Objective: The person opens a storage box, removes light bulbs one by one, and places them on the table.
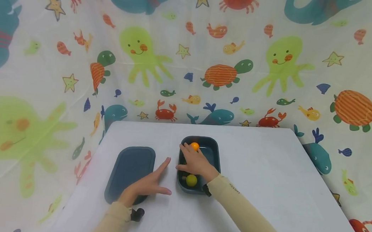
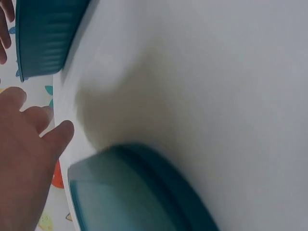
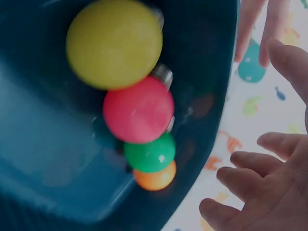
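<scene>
A deep blue-green plastic box [image 1: 213, 160] sits on the white table. Along its left side lie a yellow ball [image 3: 114, 44], a pink ball [image 3: 138, 109], a green ball [image 3: 150, 152] and an orange ball [image 3: 155, 176]. Small silvery pieces [image 3: 162, 76] show beside them, their kind unclear. My right hand [image 1: 196, 162] hovers at the box's left rim with spread fingers, hiding the middle balls in the head view. Left of the box lies a flat blue-grey lid [image 1: 131, 169]. Over its right edge my left hand [image 1: 148, 184] holds nothing, thumb and fingers apart.
The white table [image 1: 259, 177] stretches to the right of the box and in front of it. A curtain [image 1: 189, 66] printed with sea animals hangs behind the table and along its sides. Dark bands with small devices [image 1: 137, 214] sit on both wrists.
</scene>
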`<state>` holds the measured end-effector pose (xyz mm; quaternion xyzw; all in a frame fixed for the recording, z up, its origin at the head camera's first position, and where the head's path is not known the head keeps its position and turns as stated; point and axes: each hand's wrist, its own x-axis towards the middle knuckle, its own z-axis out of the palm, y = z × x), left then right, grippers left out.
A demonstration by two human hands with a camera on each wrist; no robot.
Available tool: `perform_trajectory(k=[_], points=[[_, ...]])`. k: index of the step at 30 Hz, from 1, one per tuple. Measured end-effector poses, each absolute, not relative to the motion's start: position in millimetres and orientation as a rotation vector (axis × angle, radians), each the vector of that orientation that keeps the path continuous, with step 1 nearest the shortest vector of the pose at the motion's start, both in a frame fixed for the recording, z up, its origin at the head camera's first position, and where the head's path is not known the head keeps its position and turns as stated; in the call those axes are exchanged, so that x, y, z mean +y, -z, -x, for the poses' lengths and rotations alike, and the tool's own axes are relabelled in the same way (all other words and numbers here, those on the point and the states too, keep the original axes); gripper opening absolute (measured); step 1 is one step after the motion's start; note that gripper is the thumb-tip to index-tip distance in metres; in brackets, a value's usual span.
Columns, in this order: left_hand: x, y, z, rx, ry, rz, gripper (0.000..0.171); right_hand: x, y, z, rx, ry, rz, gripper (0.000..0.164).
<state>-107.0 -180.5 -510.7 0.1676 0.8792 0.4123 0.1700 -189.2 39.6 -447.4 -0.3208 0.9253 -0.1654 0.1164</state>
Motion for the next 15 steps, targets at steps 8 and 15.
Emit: perform_trajectory(k=[8,15], points=[[-161.5,512.2,114.5,2.470,-1.238,-0.513,0.121,58.5,450.9,209.8,2.709,0.585,0.790,0.082],[-150.1,511.8,118.9,2.450,-1.270,-0.494,0.119,69.7,458.8,221.1,2.691,0.752,0.664,0.078]])
